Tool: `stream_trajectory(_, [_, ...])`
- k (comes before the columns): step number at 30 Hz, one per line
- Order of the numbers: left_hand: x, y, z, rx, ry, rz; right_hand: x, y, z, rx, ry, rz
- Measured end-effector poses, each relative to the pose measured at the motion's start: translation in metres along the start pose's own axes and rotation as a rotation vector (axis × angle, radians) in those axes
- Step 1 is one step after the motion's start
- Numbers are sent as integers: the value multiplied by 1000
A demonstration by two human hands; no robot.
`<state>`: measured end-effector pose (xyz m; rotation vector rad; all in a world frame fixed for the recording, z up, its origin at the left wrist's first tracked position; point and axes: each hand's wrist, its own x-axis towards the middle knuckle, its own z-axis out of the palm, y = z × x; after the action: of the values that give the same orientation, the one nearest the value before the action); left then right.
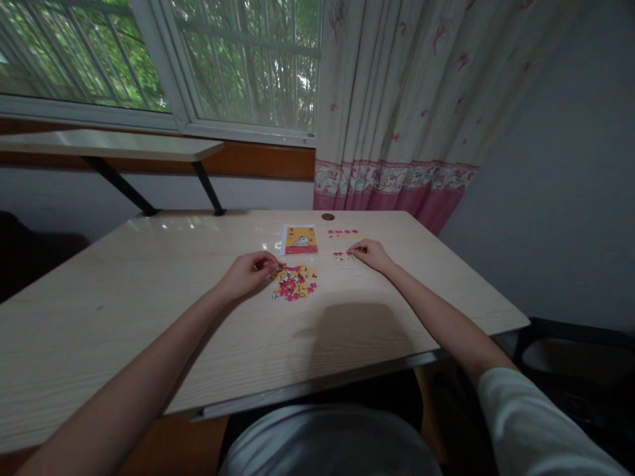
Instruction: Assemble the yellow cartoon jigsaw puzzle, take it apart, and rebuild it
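Note:
A loose pile of small red, yellow and white jigsaw puzzle pieces (296, 283) lies on the table. At its upper left edge is my left hand (251, 274), thumb and fingers pinched at a puzzle piece. To the right, my right hand (372, 254) reaches in with its fingertips closed on a puzzle piece (350, 255) at the tabletop. Just left of those fingertips sits a small group of pieces (338, 256). Behind it run short rows of red and yellow pieces (343, 232). A yellow and red picture card (300, 240) showing a white animal lies behind the pile.
The pale wooden table (163, 297) has a round cable hole (328, 217) near its back edge. A raised shelf (124, 144) on black brackets stands at the back left. Beyond are a window (248, 66) and a flowered curtain (397, 99). A dark chair (580, 357) is at the right.

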<state>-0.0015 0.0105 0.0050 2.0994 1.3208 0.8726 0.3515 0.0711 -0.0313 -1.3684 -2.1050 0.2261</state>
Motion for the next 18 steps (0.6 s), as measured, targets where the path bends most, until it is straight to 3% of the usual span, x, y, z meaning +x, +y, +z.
stream_trajectory(18, [1, -8, -2, 40, -9, 26, -2, -9, -6, -28, 27, 9])
